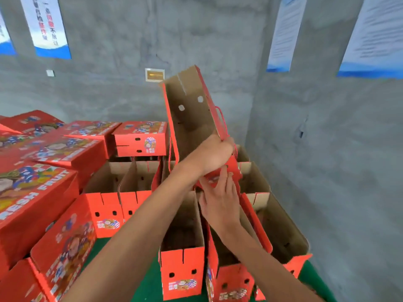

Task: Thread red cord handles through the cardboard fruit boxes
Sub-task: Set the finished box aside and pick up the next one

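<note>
Here, in the head view, a tall open cardboard box (192, 118) is held up in the middle of the frame, tilted to the right, its brown inside facing the camera with two punched holes showing pale in the upper half. The left hand (214, 154) reaches in from the lower left and grips the box's right edge, fingers curled over the red rim. A red cord (222, 120) loops out along that right edge just above the hand; another strand hangs by the box's left edge. The right hand (220, 199), coming from the lower right, lies just below the left with its fingers fairly straight, fingertips touching a red flap at the box's lower end; whether it pinches anything there cannot be told.

Below and around the hands, open red boxes (182, 269) stand upright in rows on a green surface (150, 286), brown insides up. At the left of the frame, closed printed boxes (28, 188) are stacked at angles. Behind is a grey concrete wall (122, 62) with blue-and-white posters (44, 25) across the top.
</note>
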Available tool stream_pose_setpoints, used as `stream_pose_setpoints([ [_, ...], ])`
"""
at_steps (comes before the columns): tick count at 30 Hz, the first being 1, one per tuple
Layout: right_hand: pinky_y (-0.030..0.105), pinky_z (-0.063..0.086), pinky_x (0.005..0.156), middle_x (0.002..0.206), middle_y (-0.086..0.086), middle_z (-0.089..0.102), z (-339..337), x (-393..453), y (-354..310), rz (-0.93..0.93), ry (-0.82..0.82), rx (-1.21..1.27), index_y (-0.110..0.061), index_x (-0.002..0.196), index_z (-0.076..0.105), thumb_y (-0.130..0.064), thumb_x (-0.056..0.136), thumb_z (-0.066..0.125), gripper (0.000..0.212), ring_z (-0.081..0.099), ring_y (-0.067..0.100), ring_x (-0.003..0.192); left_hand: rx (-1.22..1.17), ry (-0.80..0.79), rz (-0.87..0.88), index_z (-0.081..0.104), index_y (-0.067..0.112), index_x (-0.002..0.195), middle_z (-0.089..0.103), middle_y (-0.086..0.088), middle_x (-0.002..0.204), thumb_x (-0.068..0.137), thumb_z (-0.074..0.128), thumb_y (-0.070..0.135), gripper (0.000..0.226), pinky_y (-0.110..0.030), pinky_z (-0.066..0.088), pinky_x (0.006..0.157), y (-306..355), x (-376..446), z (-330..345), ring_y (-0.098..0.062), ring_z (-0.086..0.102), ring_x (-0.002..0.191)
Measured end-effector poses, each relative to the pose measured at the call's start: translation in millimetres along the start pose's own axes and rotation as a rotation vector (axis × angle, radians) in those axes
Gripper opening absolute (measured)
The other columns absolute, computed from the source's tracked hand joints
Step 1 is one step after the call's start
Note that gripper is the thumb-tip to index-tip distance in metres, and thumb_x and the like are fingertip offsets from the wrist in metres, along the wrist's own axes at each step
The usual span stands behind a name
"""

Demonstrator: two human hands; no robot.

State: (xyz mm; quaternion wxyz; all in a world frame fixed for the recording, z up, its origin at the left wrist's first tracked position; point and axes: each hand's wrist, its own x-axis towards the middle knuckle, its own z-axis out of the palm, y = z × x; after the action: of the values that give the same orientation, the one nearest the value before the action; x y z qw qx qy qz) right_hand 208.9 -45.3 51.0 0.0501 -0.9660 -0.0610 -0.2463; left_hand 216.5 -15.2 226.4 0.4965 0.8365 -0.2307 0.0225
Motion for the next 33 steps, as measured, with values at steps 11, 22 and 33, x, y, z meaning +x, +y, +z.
stream_pose_setpoints([
  [11,0.062,0.027,0.121,0.167,0.019,0.022,46,169,239,0.054,0.236,-0.413,-0.015,0.116,0.068,-0.024,0.092,0.066,0.026,0.035,0.052,0.141,-0.825,-0.162,-0.327,0.06,0.01,0.134,0.067,-0.014,0.131,0.1,0.052,0.012,0.035,-0.044,0.054,0.093,-89,224,19,-0.03,0.067,0.11],
  [22,0.064,-0.002,0.124,0.169,0.021,-0.006,190,270,333,-0.02,-0.019,-0.551,-0.016,0.143,0.047,-0.027,0.107,0.039,0.039,0.014,0.048,0.15,-0.887,-0.232,-0.474,0.062,0.013,0.131,0.073,-0.012,0.12,0.089,0.068,0.016,0.042,-0.045,0.06,0.084,-246,408,75,-0.027,0.074,0.1],
  [33,0.054,0.029,0.123,0.166,0.018,0.03,226,288,344,-0.157,0.07,-0.407,-0.016,0.114,0.069,-0.036,0.102,0.051,0.029,0.046,0.038,0.14,-0.91,-0.236,-0.44,0.063,0.008,0.13,0.07,-0.011,0.127,0.1,0.053,0.025,0.036,-0.043,0.058,0.089,-311,443,82,-0.023,0.071,0.104],
])
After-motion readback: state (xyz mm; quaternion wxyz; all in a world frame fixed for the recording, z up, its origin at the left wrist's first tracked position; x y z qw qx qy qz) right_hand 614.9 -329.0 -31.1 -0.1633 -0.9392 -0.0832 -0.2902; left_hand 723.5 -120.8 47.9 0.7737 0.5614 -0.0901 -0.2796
